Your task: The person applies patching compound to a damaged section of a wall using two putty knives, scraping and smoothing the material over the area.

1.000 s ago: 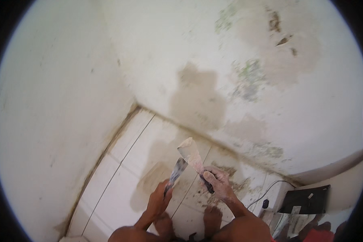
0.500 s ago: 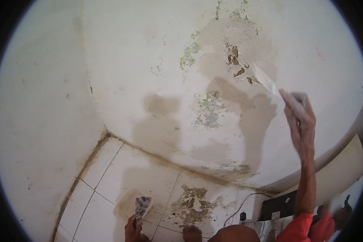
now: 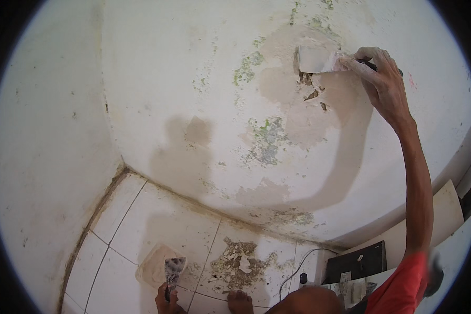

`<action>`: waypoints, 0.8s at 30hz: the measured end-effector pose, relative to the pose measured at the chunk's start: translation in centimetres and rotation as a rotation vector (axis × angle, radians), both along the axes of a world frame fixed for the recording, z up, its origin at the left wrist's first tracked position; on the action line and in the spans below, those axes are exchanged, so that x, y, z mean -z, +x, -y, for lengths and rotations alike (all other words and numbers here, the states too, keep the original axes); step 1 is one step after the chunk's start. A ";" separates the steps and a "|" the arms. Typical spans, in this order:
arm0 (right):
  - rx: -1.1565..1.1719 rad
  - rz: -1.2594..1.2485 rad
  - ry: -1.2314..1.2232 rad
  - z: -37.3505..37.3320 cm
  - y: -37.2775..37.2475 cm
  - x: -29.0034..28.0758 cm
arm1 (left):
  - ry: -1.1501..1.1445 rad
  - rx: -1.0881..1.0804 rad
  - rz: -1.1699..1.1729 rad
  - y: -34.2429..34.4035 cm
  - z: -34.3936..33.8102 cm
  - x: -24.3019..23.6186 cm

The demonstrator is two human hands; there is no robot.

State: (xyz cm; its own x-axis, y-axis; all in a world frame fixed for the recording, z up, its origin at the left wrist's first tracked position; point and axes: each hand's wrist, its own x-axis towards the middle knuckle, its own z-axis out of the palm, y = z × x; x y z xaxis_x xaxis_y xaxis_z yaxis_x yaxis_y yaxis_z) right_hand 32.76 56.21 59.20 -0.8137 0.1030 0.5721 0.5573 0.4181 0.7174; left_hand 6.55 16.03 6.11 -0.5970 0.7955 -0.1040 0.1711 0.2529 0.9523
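Note:
My right hand (image 3: 379, 78) is raised to the wall, its fingers wrapped round the dark handle of a wide putty knife (image 3: 319, 59). The blade lies nearly flat across the damp beige patch of filler (image 3: 277, 83), over the upper end of the broken holes (image 3: 311, 94). Pale filler coats my fingers. Low down at the left, my left hand (image 3: 166, 300) is closed on a second putty knife (image 3: 175, 268), whose blade is smeared white and dark. This blade overlaps a beige, roughly square thing (image 3: 150, 266) on the floor; whether it is a tray or a slab, I cannot tell.
Crumbled plaster debris (image 3: 239, 264) lies on the white floor tiles (image 3: 125, 214). A bare foot (image 3: 240, 302) and a knee (image 3: 309, 300) show at the lower edge. To the right are a cable (image 3: 293, 277), a dark flat panel (image 3: 357, 260) and a curved pale board (image 3: 434, 209).
My right hand has moved up along the wall, and its knife has turned from a steep slant to nearly level over the holes. The left hand still grips its knife near the floor.

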 end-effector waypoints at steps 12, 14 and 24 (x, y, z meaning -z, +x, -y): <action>0.053 -0.028 0.029 -0.4 0.1 0.2 | 0.033 -0.048 0.110 -0.8 0.4 -0.2; 0.073 -0.044 0.034 0.0 0.7 0.0 | 0.188 0.030 -0.205 -1.1 0.8 1.2; 0.064 -0.122 0.166 2.8 4.7 1.3 | -0.016 -0.081 0.136 -0.9 0.5 -0.3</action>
State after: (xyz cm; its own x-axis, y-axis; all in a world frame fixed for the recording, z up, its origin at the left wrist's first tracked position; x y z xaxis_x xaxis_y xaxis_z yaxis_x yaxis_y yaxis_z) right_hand 37.45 53.40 57.85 -0.7325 0.0481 0.6790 0.6655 0.2606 0.6995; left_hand 5.60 15.52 6.39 -0.6389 0.7426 -0.2009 0.0187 0.2760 0.9610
